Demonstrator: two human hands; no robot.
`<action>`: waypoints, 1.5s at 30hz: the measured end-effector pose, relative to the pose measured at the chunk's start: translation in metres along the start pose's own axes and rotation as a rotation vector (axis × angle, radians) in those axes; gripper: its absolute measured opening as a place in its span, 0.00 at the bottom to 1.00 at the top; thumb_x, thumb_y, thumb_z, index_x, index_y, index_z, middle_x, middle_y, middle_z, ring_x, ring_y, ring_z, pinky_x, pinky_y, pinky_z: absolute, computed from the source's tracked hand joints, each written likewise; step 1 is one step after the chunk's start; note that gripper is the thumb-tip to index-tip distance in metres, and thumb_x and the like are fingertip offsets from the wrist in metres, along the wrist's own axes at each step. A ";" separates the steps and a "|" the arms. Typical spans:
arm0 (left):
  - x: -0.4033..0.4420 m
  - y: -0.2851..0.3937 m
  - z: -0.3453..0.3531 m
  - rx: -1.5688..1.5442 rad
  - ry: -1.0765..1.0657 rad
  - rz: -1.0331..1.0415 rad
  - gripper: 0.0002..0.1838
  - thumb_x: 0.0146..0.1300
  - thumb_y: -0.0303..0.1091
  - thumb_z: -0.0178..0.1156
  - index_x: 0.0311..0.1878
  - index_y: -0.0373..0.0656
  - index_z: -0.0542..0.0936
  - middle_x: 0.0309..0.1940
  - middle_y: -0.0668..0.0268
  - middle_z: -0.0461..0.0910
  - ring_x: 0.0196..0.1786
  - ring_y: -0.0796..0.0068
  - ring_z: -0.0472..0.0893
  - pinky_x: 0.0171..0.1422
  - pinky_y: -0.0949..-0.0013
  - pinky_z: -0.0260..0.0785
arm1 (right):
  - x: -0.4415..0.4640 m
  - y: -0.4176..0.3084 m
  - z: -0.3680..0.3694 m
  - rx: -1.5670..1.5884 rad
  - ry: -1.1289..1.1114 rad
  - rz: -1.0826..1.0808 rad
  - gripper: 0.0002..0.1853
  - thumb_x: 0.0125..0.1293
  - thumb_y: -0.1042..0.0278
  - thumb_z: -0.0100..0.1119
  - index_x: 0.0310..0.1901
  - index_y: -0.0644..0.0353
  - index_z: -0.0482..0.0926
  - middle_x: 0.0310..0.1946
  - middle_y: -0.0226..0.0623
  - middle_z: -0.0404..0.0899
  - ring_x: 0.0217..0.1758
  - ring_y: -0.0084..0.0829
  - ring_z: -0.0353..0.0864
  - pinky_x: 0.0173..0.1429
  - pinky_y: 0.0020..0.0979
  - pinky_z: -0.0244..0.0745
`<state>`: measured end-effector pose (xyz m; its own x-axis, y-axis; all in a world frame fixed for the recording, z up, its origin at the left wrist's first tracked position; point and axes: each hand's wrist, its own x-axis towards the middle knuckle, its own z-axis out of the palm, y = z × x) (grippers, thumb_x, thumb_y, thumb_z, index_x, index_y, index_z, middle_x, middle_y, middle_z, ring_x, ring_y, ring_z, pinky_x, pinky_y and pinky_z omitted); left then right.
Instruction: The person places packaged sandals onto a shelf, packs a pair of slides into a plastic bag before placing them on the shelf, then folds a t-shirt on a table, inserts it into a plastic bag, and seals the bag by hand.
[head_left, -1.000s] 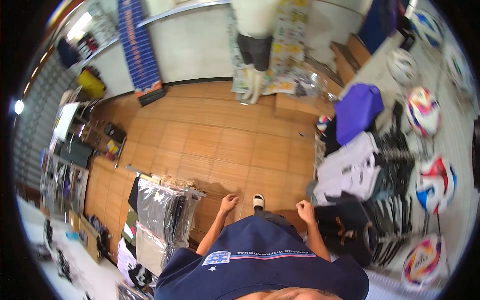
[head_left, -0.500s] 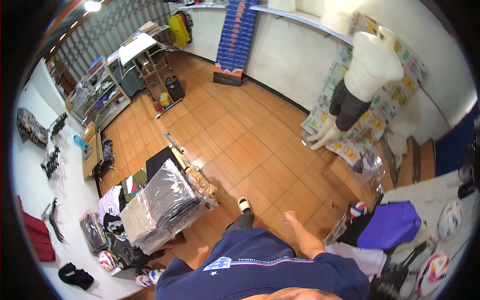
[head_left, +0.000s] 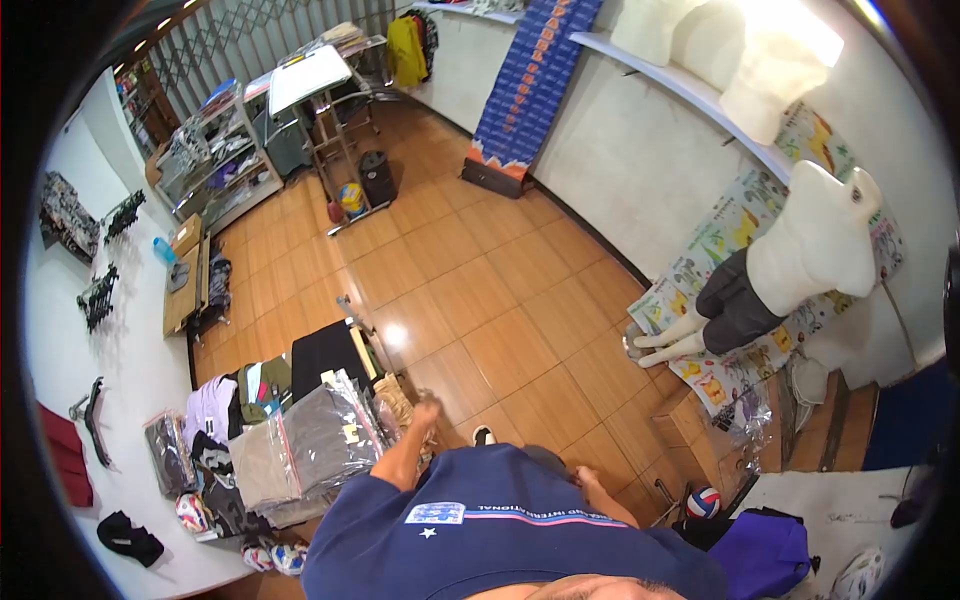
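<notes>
showing a loosely part-open left hand [head_left: 428,408], apparently empty, near plastic-wrapped garments [head_left: 325,440] at lower left; holding the right hand [head_left: 584,476] beside the shirt [head_left: 530,525], lower centre, too blurred to tell its grip

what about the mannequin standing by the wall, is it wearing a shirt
No, the mannequin has a bare white torso, with dark shorts below it.

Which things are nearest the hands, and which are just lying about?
Nearest the hands:
- left hand: tan bundle, bagged clothes
- right hand: no held thing visible

Just about:
- mannequin
- blue banner
- ball
- purple cloth
</notes>
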<state>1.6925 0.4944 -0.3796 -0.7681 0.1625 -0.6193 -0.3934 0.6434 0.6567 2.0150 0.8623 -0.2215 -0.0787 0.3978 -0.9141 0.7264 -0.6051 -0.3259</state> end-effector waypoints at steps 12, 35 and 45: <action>0.021 0.154 -0.013 -0.197 -0.044 0.038 0.19 0.61 0.46 0.62 0.36 0.35 0.81 0.23 0.61 0.83 0.29 0.69 0.82 0.33 0.64 0.74 | 0.026 -0.202 0.107 -0.223 -0.120 -0.129 0.11 0.65 0.64 0.51 0.38 0.64 0.76 0.30 0.43 0.81 0.33 0.36 0.82 0.32 0.34 0.75; 0.068 0.068 -0.034 -0.218 0.231 -0.554 0.18 0.60 0.45 0.58 0.31 0.39 0.84 0.27 0.56 0.84 0.29 0.64 0.83 0.35 0.58 0.75 | 0.116 -0.566 0.448 -0.837 -0.431 -0.432 0.14 0.69 0.62 0.48 0.48 0.60 0.76 0.40 0.38 0.82 0.36 0.34 0.82 0.38 0.39 0.80; 0.261 0.112 -0.147 -0.604 0.355 -0.756 0.17 0.61 0.45 0.57 0.30 0.39 0.84 0.26 0.58 0.84 0.27 0.65 0.83 0.33 0.58 0.74 | 0.111 -0.571 0.522 -0.793 -0.440 -0.247 0.12 0.64 0.60 0.52 0.38 0.60 0.79 0.33 0.41 0.82 0.38 0.38 0.82 0.47 0.37 0.77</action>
<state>1.3735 0.4990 -0.4047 -0.2808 -0.4222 -0.8619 -0.9487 -0.0139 0.3158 1.2352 0.8917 -0.2629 -0.4261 0.0575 -0.9029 0.8950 0.1722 -0.4114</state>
